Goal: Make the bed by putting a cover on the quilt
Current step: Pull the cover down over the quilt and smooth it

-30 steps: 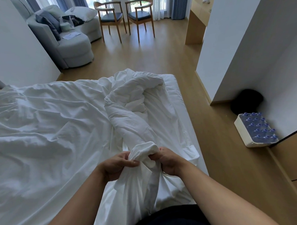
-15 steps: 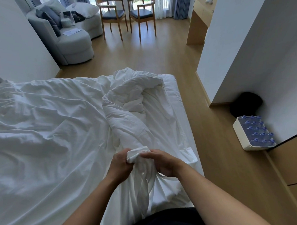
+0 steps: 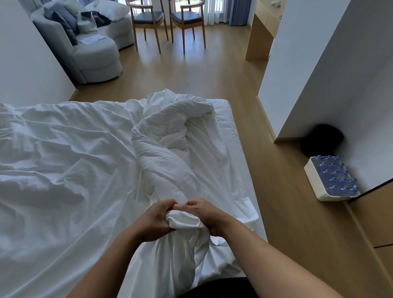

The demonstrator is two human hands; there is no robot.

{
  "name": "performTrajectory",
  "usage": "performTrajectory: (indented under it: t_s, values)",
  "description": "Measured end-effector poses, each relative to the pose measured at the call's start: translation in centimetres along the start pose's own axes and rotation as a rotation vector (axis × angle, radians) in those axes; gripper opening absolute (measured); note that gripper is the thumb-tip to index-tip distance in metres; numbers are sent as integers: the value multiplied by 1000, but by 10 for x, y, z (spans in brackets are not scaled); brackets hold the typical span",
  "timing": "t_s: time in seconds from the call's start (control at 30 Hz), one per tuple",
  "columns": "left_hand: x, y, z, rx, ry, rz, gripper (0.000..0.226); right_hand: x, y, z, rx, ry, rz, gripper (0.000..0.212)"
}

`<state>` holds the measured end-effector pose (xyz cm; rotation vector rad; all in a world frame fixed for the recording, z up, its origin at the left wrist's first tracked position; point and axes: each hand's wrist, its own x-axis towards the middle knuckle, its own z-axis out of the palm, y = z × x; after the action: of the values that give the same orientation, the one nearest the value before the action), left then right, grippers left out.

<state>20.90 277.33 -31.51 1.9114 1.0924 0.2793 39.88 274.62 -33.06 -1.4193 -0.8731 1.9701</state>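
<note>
A white quilt (image 3: 168,147) lies bunched in a long ridge along the right side of the bed, running from the far corner toward me. A loose white cover (image 3: 50,169) is spread in wrinkles over the rest of the bed. My left hand (image 3: 155,219) and my right hand (image 3: 205,213) grip the near end of the bunched white fabric (image 3: 183,220) between them, fingers curled round it and fingertips almost meeting on top. Below my hands the fabric hangs down toward my body. Which layer is quilt and which is cover inside my hands I cannot tell.
The bed's right edge (image 3: 242,155) meets a wooden floor. A white crate of bottles (image 3: 331,179) and a dark round object (image 3: 319,140) sit by the right wall. Two wooden chairs (image 3: 165,19), a grey sofa (image 3: 87,42) and a wooden desk (image 3: 261,32) stand farther off.
My hands have shifted their hold on the fabric's end: both moved closer together with the fingertips curling over the top. The bunched end sits lower between my palms.
</note>
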Motion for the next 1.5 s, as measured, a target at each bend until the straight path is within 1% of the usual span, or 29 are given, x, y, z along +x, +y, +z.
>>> performTrajectory:
  t_s: [0.03,0.07,0.1,0.2,0.23,0.33,0.4,0.43,0.47,0.5,0.53,0.57,0.6,0.63,0.7,0.73,0.77,0.8,0.83,0.9,0.97,1.07,1.17,1.2,1.27,1.3,1.4,1.5]
  values:
    - [-1,-1,-1,-6,25,1,18,0,0,0,-3,3,2,76]
    - [-2,-2,0,-6,84,-2,19,-1,-1,2,-7,5,-4,76]
    - [-4,-3,3,4,164,-5,19,-2,-3,4,-15,10,-14,70]
    - [-8,-10,19,105,399,22,23,-2,-6,10,-69,17,-32,39]
    - [-9,-13,25,144,461,29,25,-1,-5,11,-71,17,-36,31]
    - [-14,-21,36,238,639,-7,33,4,0,15,-65,19,-51,19]
    - [-18,-22,43,324,787,-95,36,4,3,18,-123,60,-84,19]
    - [-20,-20,43,326,852,-181,35,4,5,21,-157,93,-109,18]
    - [-23,-18,42,263,899,-306,29,4,6,25,-187,130,-136,15]
    - [-24,-18,41,140,897,-460,21,3,8,30,-215,169,-158,12]
    - [-26,-19,43,14,833,-615,14,3,10,33,-243,210,-178,11]
    - [-29,-22,45,-111,762,-736,14,3,12,38,-283,243,-196,10]
    - [-33,-26,47,-272,704,-818,20,4,13,42,-338,274,-213,9]
    - [-39,-28,49,-484,650,-855,24,5,14,44,-396,303,-231,8]
    - [-56,-22,48,-930,475,-828,20,6,15,46,-487,358,-258,6]
    - [-64,-18,46,-1136,376,-759,22,5,15,46,-515,380,-271,6]
    - [-71,-15,42,-1329,307,-668,29,5,16,47,-537,402,-287,8]
    - [-76,-11,38,-1474,276,-582,36,5,16,48,-556,423,-303,11]
    - [-79,-10,37,-1558,260,-510,42,4,17,50,-568,438,-314,13]
    - [-73,-5,39,-1587,262,-440,46,5,21,57,-561,436,-319,12]
    - [-60,1,43,-1581,338,-479,45,6,25,65,-569,414,-336,11]
    - [-46,9,43,-1618,526,-582,34,5,30,72,-592,424,-384,9]
    - [-40,9,45,-1621,616,-608,24,-2,32,69,-590,449,-410,14]
    - [-39,7,47,-1605,639,-623,24,-5,34,68,-586,455,-416,16]
    - [-38,3,53,-1581,643,-638,36,-10,38,65,-587,464,-407,11]
    - [-38,1,56,-1571,627,-648,41,-13,41,63,-589,472,-379,12]
    - [-42,7,65,-1530,576,-699,38,-23,50,54,-577,478,-266,14]
    - [-50,13,73,-1491,526,-756,38,-29,54,47,-554,461,-196,18]
